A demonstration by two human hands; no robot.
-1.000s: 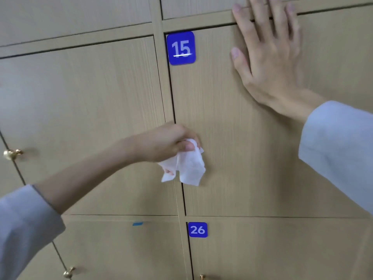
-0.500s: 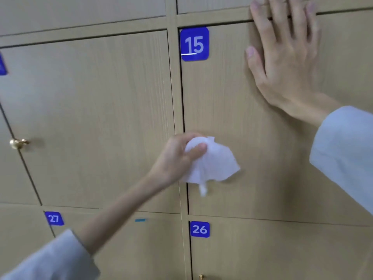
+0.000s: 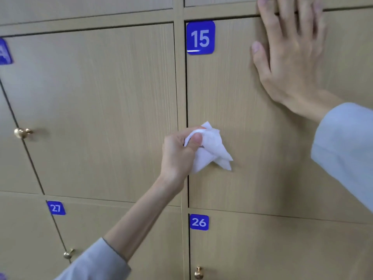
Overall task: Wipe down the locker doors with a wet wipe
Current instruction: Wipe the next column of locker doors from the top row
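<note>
Since 0.5 s ago the white wet wipe has bunched up from a spread sheet into a crumpled wad, at the same spot on the left edge of door 15. The left hand clenches it, thumb over the top. The right hand stays flat, fingers straight, on that door's upper part. Counted: 4 blue number plates, 3 brass knobs, 1 wipe.

A bank of light wood-grain lockers fills the view. Locker door 15 carries a blue number plate 15 at its upper left corner. Below it, door 26 bears plate 26 and a brass knob.
</note>
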